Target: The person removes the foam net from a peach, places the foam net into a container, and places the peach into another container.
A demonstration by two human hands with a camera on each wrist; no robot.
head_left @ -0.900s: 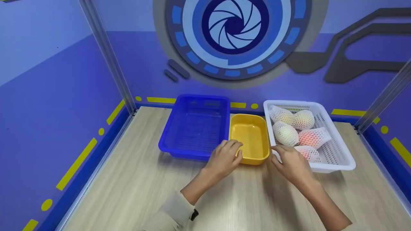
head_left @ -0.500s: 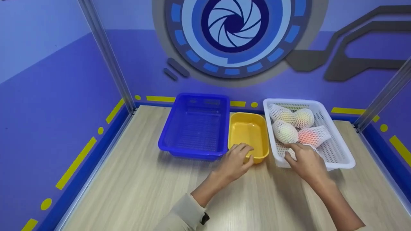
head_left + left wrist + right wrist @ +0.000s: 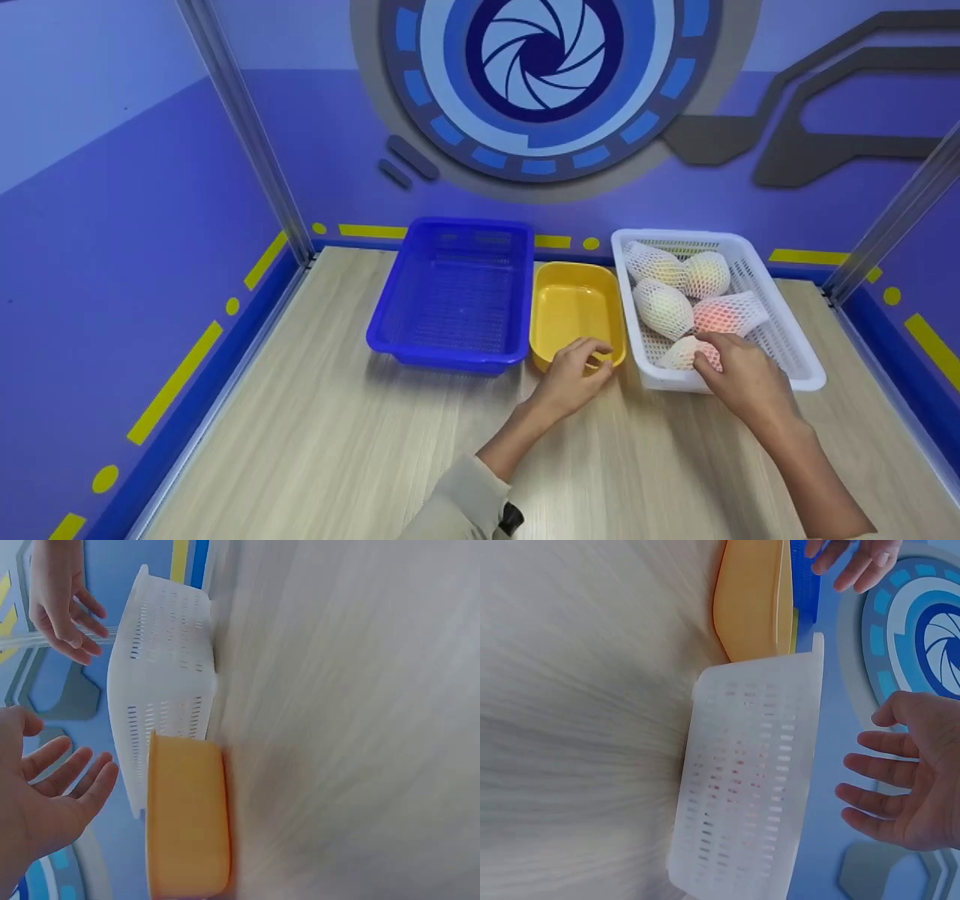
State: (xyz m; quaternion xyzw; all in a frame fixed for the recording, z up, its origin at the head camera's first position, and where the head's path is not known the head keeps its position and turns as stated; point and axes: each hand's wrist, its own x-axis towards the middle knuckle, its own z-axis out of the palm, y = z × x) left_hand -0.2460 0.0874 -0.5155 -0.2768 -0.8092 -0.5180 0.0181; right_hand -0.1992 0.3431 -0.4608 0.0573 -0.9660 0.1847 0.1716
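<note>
Above the near edge of the white basket hovers my right hand, its fingers loosely bent and holding nothing in the right wrist view. Just by its fingertips in the head view lies a pinkish round fruit in a white foam net, partly hidden by the hand. Another net-wrapped fruit, redder, lies behind it. My left hand hangs over the near rim of the yellow tub, fingers relaxed and apart from it in the left wrist view.
Paler fruits in foam nets, among them one at the basket's left side, fill its far left part. A blue basket stands left of the yellow tub. Blue printed panels wall in the wooden table at the back and sides.
My right hand has moved right from the white basket's left rim to above the nearest fruit. My left hand has shifted right, from the yellow tub's left corner to over its near rim.
</note>
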